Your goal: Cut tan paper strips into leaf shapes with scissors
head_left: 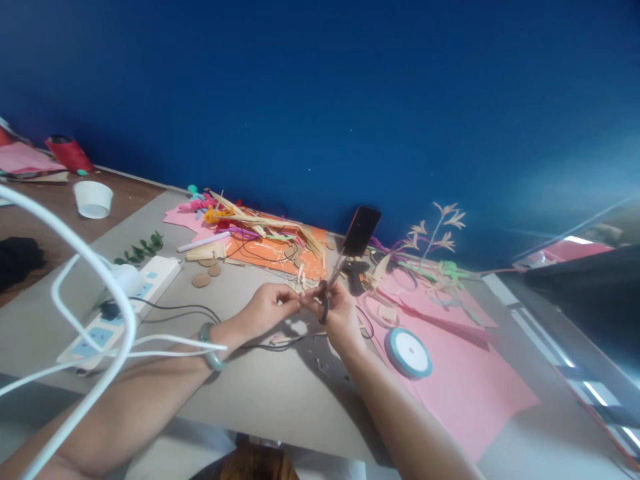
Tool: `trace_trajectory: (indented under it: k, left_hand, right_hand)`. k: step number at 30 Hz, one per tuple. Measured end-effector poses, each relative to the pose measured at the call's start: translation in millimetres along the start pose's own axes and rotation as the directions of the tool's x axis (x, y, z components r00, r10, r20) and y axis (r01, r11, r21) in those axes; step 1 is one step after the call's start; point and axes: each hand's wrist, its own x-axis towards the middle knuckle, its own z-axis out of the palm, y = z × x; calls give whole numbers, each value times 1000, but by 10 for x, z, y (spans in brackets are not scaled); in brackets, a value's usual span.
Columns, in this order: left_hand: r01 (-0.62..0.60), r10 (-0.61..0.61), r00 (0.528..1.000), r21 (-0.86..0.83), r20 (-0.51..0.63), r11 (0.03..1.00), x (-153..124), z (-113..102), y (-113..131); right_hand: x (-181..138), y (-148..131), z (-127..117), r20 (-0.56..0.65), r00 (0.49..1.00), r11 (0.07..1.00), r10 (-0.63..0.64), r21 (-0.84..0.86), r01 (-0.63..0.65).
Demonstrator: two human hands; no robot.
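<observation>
We log R hand (344, 321) hooked thru scissors (325, 308), blades angled up, prob. so its fingertips can work w/ L hand (260, 312). L fingers (289, 303) pinched narrow, meeting R's above tabletop (280, 393); can't tell what's btwn. Ribbon roll (410, 352) flat on pink sheet (480, 407), prob. so it won't wander. Phone (361, 231) tilted up beyond hands, prob. out of the way.
</observation>
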Motion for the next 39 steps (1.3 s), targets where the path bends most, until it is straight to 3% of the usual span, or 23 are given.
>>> trace_trajectory:
  k: [6, 11, 18, 21, 27, 34, 36, 39]
  left_hand:
    - [40, -36, 998, -68, 58, 997, -8, 17, -27]
    - [150, -125, 983, -194, 136, 970, -38, 17, 39]
    - [319, -248, 929, -253, 276, 913, -73, -5, 103]
    - [299, -221, 928, -246, 301, 922, -67, -17, 102]
    - [131, -98, 985, -246, 143, 960, -24, -7, 64]
    - [97, -73, 992, -239, 106, 966, -7, -16, 76]
    - [75, -69, 997, -265, 32, 961, -8, -34, 108]
    - [38, -67, 994, -301, -85, 953, -2, -74, 147]
  right_hand:
    - [-8, -10, -21, -27, 999, 1000, -24, -20, 23]
    - [2, -44, -47, -69, 997, 999, -21, -33, 18]
    - [24, -18, -82, -98, 995, 1000, 25, 0, -25]
    - [37, 6, -90, -95, 994, 999, 44, 25, -41]
    - [-7, -50, -37, -51, 997, 997, 64, 53, -62]
    - [-5, -62, -44, -59, 997, 999, 50, 9, -49]
    - [12, -91, -81, -14, 1000, 999, 11, -48, -12]
    - [27, -166, -144, 147, 989, 980, 4, -195, 25]
